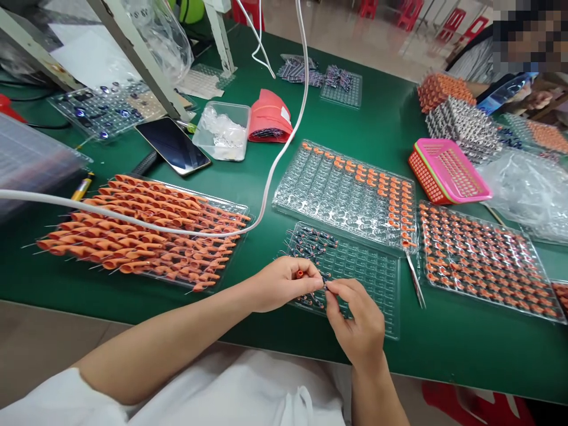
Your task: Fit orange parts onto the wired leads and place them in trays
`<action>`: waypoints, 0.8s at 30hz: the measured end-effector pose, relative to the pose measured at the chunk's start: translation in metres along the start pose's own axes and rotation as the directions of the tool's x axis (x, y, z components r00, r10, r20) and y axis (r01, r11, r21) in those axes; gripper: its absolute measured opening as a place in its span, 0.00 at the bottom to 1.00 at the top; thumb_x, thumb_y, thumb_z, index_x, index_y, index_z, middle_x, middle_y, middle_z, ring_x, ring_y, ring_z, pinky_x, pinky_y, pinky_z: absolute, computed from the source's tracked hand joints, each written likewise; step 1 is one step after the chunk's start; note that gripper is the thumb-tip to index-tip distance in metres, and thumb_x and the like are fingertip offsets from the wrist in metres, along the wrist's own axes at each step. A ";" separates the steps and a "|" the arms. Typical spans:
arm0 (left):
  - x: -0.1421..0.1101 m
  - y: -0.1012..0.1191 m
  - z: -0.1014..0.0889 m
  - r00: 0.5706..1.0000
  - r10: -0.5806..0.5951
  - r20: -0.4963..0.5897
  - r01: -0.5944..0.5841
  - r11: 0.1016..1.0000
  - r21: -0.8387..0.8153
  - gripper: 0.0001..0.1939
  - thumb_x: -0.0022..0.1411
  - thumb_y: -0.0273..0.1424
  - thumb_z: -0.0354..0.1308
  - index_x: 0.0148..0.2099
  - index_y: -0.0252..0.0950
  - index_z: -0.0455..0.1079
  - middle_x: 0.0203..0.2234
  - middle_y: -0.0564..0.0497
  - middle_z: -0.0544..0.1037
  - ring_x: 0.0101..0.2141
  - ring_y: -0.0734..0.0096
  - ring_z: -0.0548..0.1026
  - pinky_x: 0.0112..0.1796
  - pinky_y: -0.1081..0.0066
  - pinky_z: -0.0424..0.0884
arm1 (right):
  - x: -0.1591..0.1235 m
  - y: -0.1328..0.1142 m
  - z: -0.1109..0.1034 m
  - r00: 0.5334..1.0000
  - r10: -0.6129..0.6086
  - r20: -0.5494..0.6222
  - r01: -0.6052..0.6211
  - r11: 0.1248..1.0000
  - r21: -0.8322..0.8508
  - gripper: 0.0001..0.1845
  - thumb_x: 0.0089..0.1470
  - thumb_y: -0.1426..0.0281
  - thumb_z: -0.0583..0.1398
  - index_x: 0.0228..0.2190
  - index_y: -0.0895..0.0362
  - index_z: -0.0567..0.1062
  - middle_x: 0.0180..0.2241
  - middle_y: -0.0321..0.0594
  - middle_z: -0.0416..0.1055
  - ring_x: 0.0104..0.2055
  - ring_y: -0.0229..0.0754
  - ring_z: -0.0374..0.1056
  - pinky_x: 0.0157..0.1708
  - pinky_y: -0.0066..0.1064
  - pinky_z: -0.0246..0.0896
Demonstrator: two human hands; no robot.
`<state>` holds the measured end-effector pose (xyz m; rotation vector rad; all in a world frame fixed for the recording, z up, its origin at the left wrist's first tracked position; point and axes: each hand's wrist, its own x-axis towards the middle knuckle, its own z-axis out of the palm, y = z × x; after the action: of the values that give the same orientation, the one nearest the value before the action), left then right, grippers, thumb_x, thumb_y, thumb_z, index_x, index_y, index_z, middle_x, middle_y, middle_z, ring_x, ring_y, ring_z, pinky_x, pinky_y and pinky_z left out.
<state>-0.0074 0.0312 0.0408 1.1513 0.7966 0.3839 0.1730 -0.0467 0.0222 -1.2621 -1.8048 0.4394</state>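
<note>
My left hand [288, 285] is closed, with a small orange hollow part [300, 274] held in its curled fingers. Thumb and forefinger of that hand meet my right hand [360, 322] at a tiny dark piece [326, 285]. The right fingertips pinch this piece; its exact kind is too small to make out. Both hands are above a clear compartment tray [373, 296], whose left side carries a pile of small dark wired parts [313, 241]. Behind it, another clear tray [328, 189] holds orange parts [394, 207] along its back and right side.
Orange hollow parts with thin wires [146, 231] fill a tray at left. A white cable [279, 157] arches over the table. Tweezers [415, 278] lie beside a full tray [483, 260]. A phone [173, 145], plastic box [222, 130] and pink basket [457, 171] stand farther back. A co-worker sits at far right.
</note>
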 end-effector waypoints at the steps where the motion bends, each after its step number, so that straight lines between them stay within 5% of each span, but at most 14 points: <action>1: 0.000 0.001 0.000 1.000 -0.004 0.006 0.004 1.000 -0.006 0.13 0.59 0.39 0.58 0.32 0.33 0.67 0.23 0.56 0.64 0.26 0.74 0.60 0.28 0.74 0.56 | 0.000 -0.001 0.000 1.000 0.022 -0.004 -0.021 1.000 0.006 0.18 0.55 0.82 0.59 0.45 0.51 0.71 0.37 0.40 0.75 0.38 0.42 0.72 0.38 0.37 0.69; 6: -0.001 0.002 0.002 1.000 0.005 -0.005 -0.005 1.000 -0.019 0.12 0.58 0.38 0.59 0.32 0.32 0.67 0.23 0.55 0.65 0.26 0.75 0.60 0.28 0.74 0.56 | -0.001 -0.005 -0.001 0.972 0.232 0.038 -0.235 0.965 0.114 0.06 0.59 0.75 0.58 0.37 0.53 0.73 0.32 0.37 0.74 0.34 0.39 0.71 0.34 0.31 0.67; 12: -0.004 0.002 0.008 0.995 0.085 -0.044 -0.085 0.996 0.007 0.11 0.59 0.35 0.57 0.31 0.32 0.67 0.24 0.55 0.66 0.25 0.76 0.61 0.27 0.74 0.57 | 0.001 -0.012 -0.002 0.868 0.487 0.096 -0.492 0.821 0.290 0.06 0.59 0.68 0.58 0.33 0.54 0.75 0.28 0.36 0.71 0.28 0.37 0.68 0.28 0.26 0.64; 24: -0.007 -0.001 0.008 0.943 0.321 -0.089 -0.274 0.899 0.341 0.07 0.61 0.28 0.55 0.30 0.33 0.69 0.25 0.54 0.66 0.27 0.75 0.64 0.29 0.74 0.59 | -0.004 -0.002 -0.003 0.817 0.559 0.139 -0.551 0.690 0.469 0.06 0.58 0.67 0.59 0.31 0.55 0.75 0.24 0.33 0.69 0.23 0.33 0.63 0.22 0.23 0.60</action>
<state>-0.0065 0.0214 0.0435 1.5790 0.8286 0.6128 0.1745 -0.0516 0.0237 -1.4075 -1.1355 1.1523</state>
